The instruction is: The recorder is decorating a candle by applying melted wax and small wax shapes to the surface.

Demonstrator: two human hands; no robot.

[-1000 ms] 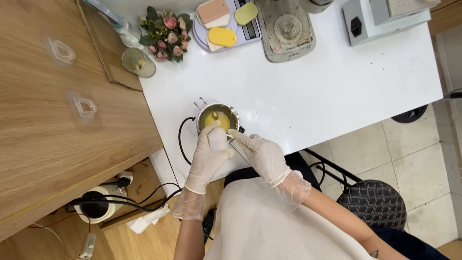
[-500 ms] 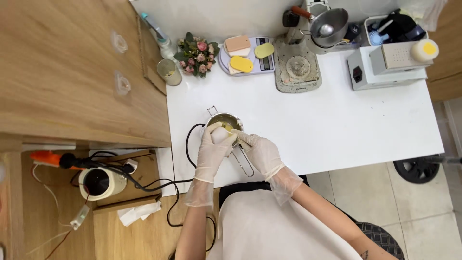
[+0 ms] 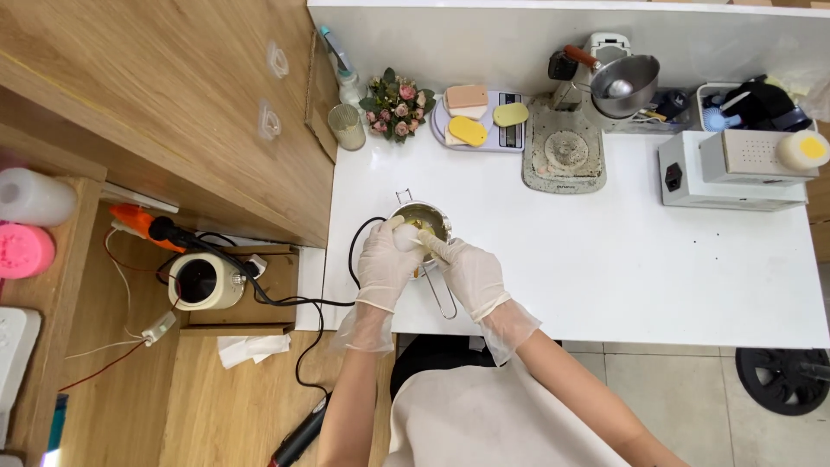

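At the far left of the frame a pink tub (image 3: 24, 251) sat on a wooden shelf, with an orange tool (image 3: 138, 222) and a cream pot (image 3: 204, 282) to its right, the pot trailing a black cable (image 3: 303, 304). Just left of centre, your gloved left hand (image 3: 386, 264) curled over the near rim of a small metal pan (image 3: 421, 221) on the white table (image 3: 622, 259); its fingers were bent, but what they gripped could not be told. Your gloved right hand (image 3: 468, 272) met it from the right, fingers drawn together over the pan's wire handle (image 3: 443, 301). Along the top edge, left to right, stood a glass cup (image 3: 347, 126), a small bouquet (image 3: 395, 105), a scale with soap pieces (image 3: 478, 119), a steel bowl (image 3: 624, 85) and a white box-shaped machine (image 3: 735, 171).
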